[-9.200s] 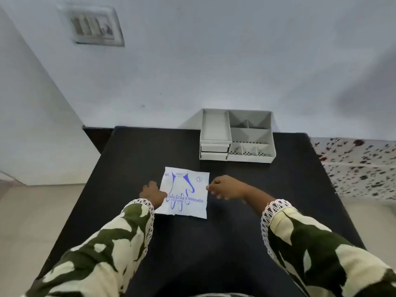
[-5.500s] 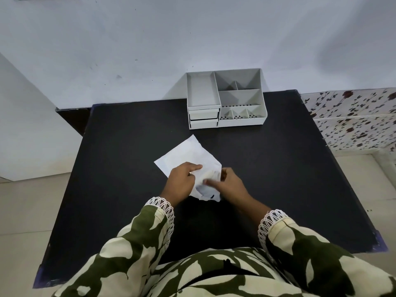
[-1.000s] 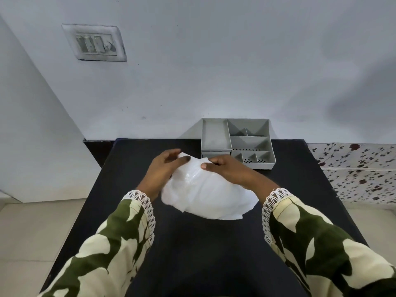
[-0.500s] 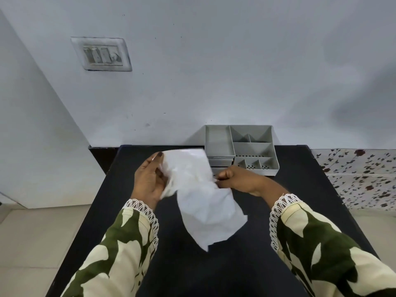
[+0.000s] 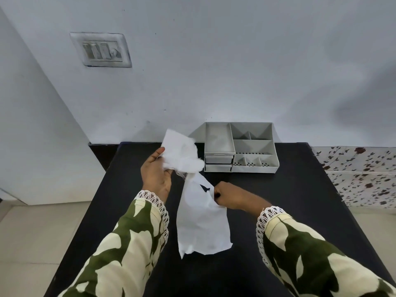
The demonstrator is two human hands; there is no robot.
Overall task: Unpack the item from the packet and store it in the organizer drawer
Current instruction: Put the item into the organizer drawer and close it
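Note:
My left hand [image 5: 155, 175] is raised over the black table [image 5: 300, 200] and grips a crumpled white bundle [image 5: 182, 153], which looks like the thin plastic item. Lower and to the right, my right hand [image 5: 230, 197] is closed on the edge of a long flat white sheet [image 5: 201, 224], apparently the packet, which hangs down toward me. Thin clear strands join the two pieces between my hands. A small dark mark shows near the sheet's top. The grey organizer [image 5: 255, 144] stands at the table's far edge, and its two small front drawers [image 5: 218, 163] are closed.
The organizer has open compartments on top and backs onto a pale wall. A switch plate [image 5: 100, 50] is on the wall at upper left. Patterned tiles [image 5: 360, 174] lie beyond the table's right edge, and pale floor lies to the left.
My hands have moved apart. The left has lifted the crumpled bundle up and away, and the right has pulled the long sheet down toward me, leaving only thin strands between them.

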